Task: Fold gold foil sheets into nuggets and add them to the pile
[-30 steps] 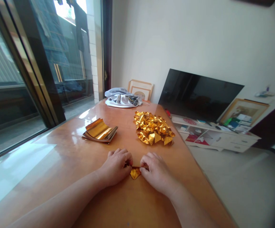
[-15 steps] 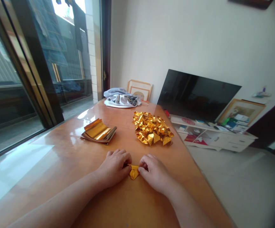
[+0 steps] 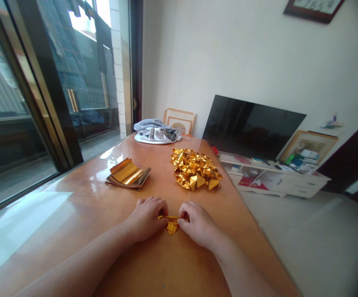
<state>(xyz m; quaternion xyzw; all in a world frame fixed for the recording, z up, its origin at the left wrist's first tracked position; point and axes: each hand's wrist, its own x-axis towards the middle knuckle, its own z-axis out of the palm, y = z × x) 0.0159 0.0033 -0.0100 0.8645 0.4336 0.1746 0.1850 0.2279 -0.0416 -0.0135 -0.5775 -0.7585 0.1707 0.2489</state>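
A small folded piece of gold foil paper (image 3: pixel 172 225) lies on the table just in front of me, its top edge spread into a thin band. My left hand (image 3: pixel 146 218) pinches the left end of that band, and my right hand (image 3: pixel 198 225) pinches the right side. Both hands rest on the glossy orange-brown wooden table (image 3: pixel 163 264). Farther ahead lies a heap of crumpled, folded gold foil pieces (image 3: pixel 195 169). To its left sits a stack of flat gold foil sheets (image 3: pixel 128 174), out of reach of both hands' present spot.
A grey cloth bundle (image 3: pixel 155 133) lies at the far end of the table. Beyond it lean picture frames (image 3: pixel 179 121) and a black flat screen (image 3: pixel 251 127). A white low cabinet (image 3: pixel 274 177) stands right of the table, and a glass sliding door (image 3: pixel 27 90) runs along the left.
The foil piece has opened out at the top into a band stretching left between my fingers. My hands stay close together, and the view has tilted slightly upward, showing more wall.
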